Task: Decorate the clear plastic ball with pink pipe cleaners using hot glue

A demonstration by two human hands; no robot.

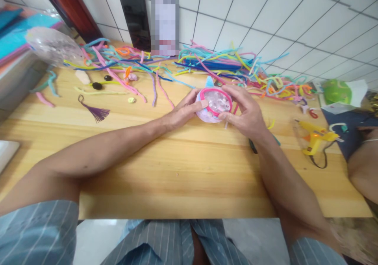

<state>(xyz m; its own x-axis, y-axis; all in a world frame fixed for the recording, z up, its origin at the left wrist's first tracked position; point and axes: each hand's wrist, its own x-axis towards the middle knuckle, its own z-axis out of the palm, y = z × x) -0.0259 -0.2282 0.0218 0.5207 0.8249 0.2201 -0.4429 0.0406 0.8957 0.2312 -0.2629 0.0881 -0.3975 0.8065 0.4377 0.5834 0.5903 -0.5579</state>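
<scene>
Between my two hands is a small round craft piece (208,116), pale lilac at the side, with a bright pink ring round its top and a clear, shiny middle. A light blue pointed bit sticks up at its far edge. My left hand (186,109) grips the left side, thumb on the pink ring. On the right side, my right hand (246,111) holds it with thumb and fingers curved round the rim. The piece is held above the wooden table (177,178). What lies inside the clear middle is too blurred to make out.
Heaps of coloured pipe cleaners (212,62) lie along the tiled wall, where two phones (134,19) lean. A purple tassel (96,109) is at left. At right are a yellow glue gun (315,137) with its cord and another person's arm (364,166).
</scene>
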